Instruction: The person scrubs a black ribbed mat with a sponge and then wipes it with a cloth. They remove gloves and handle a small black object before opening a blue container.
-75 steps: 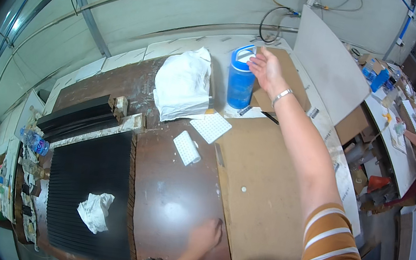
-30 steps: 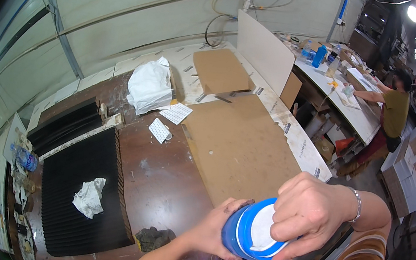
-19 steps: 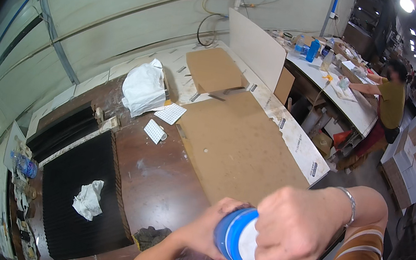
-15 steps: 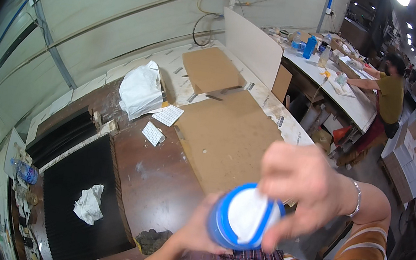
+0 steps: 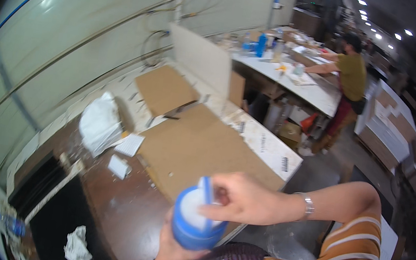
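A round blue jug (image 5: 195, 233) with a white top and a raised blue strap stands tilted close to my body. Wrapped round its side is my left hand (image 5: 172, 248), whose fingers are partly hidden behind it. My right hand (image 5: 233, 197), with a bracelet at the wrist, is closed at the blue strap (image 5: 204, 199) on the top's edge. Under and beyond the hands lies a large brown cardboard sheet (image 5: 205, 146) on the bench.
On the bench to the left are a white plastic bag (image 5: 101, 122), small white perforated cards (image 5: 129, 144), black ribbed material (image 5: 66, 216) and a crumpled white cloth (image 5: 77, 246). Far right, a co-worker (image 5: 353, 76) bends over another table (image 5: 315, 97). Stacked cartons (image 5: 388, 122) stand beyond.
My view has swung to the right. My right hand, blurred above the jug's top before, is now lower and closed at the strap. My left hand still holds the jug.
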`<move>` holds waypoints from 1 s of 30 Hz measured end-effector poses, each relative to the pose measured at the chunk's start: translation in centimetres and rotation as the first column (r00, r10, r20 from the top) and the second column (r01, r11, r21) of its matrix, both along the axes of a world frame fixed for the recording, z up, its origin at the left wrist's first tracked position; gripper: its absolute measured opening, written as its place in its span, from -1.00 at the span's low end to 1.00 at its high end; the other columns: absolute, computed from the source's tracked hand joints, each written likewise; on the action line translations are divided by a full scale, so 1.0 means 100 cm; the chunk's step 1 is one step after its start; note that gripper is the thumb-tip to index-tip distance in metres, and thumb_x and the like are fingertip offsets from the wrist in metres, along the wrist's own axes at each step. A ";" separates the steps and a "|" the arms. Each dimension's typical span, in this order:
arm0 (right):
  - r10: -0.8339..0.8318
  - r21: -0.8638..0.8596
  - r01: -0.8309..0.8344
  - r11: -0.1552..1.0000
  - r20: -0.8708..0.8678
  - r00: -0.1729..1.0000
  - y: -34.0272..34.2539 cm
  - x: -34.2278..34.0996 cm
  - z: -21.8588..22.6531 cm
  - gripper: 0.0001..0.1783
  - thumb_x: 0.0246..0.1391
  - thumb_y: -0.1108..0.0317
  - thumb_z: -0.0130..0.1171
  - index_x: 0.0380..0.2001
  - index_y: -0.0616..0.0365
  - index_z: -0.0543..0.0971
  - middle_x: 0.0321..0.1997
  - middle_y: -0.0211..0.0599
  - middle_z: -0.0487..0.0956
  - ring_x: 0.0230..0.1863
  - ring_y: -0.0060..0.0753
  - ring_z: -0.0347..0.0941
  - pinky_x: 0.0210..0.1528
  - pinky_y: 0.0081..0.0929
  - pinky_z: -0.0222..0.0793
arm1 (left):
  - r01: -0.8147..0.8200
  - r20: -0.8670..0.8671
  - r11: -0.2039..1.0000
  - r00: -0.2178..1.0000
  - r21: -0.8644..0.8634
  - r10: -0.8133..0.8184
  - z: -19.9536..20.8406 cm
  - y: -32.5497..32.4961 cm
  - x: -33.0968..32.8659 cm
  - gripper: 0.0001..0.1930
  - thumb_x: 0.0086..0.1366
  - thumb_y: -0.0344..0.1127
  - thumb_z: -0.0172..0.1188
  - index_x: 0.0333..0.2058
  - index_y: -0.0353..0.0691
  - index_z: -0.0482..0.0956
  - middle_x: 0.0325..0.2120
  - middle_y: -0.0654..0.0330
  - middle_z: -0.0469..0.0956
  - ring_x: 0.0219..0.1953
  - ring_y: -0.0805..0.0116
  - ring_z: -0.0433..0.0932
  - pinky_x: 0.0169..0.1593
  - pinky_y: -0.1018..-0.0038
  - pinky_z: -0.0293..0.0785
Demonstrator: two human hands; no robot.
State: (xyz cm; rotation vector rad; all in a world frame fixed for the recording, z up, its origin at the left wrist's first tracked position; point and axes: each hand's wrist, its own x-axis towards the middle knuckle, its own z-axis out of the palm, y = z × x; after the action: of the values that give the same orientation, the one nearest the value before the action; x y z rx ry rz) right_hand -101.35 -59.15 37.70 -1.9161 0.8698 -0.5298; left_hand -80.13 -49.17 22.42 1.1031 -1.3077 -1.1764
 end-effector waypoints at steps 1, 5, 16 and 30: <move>-0.022 -0.005 0.022 1.000 0.010 1.000 -0.002 0.001 -0.004 -0.42 0.01 -0.11 0.40 -0.41 0.30 0.59 -0.51 -0.14 0.58 -0.48 -0.30 0.52 -0.40 -0.35 0.40 | -0.034 0.084 0.993 0.996 -0.109 0.043 0.000 -0.001 -0.001 0.28 -0.37 -0.21 0.76 0.35 -0.32 0.14 0.17 -0.05 0.42 0.17 0.12 0.51 0.23 0.21 0.49; 0.019 -0.051 -0.020 0.998 -0.013 1.000 -0.005 0.003 -0.012 -0.60 -0.03 0.13 0.37 -0.39 0.33 0.59 -0.48 -0.10 0.61 -0.47 -0.26 0.55 -0.37 -0.31 0.44 | 0.041 -0.013 0.999 0.999 0.003 -0.041 0.000 -0.002 -0.003 0.37 -0.40 -0.20 0.79 0.37 -0.30 0.04 0.21 -0.03 0.34 0.20 0.11 0.47 0.27 0.17 0.44; 0.319 -0.881 -0.420 0.218 -0.342 0.884 -0.012 -0.009 0.013 -0.85 -0.35 0.32 0.35 -0.72 0.10 0.57 -0.35 -0.40 0.49 -0.18 -0.27 0.45 -0.38 -0.39 0.47 | 0.160 -0.103 0.985 0.983 0.064 -0.153 -0.005 -0.003 0.002 0.42 -0.42 -0.19 0.79 0.39 -0.33 0.01 0.21 -0.05 0.38 0.21 0.09 0.49 0.28 0.17 0.44; 0.527 -0.987 -0.143 -0.072 -0.159 0.835 -0.025 0.010 0.027 -0.87 -0.10 0.46 0.25 -0.41 0.23 0.58 -0.28 -0.31 0.53 -0.39 -0.37 0.45 -0.47 -0.45 0.47 | 0.067 0.243 0.982 0.970 -0.177 -0.023 0.016 -0.014 0.033 0.40 -0.44 -0.04 0.77 0.41 -0.25 0.12 0.20 -0.11 0.46 0.24 -0.02 0.49 0.29 0.10 0.40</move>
State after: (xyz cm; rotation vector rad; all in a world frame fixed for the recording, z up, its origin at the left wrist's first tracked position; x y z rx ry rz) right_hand -100.39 -61.60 40.44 -3.0719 -0.5918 -1.2942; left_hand -76.81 -50.56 24.06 1.1095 -1.6019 -0.9532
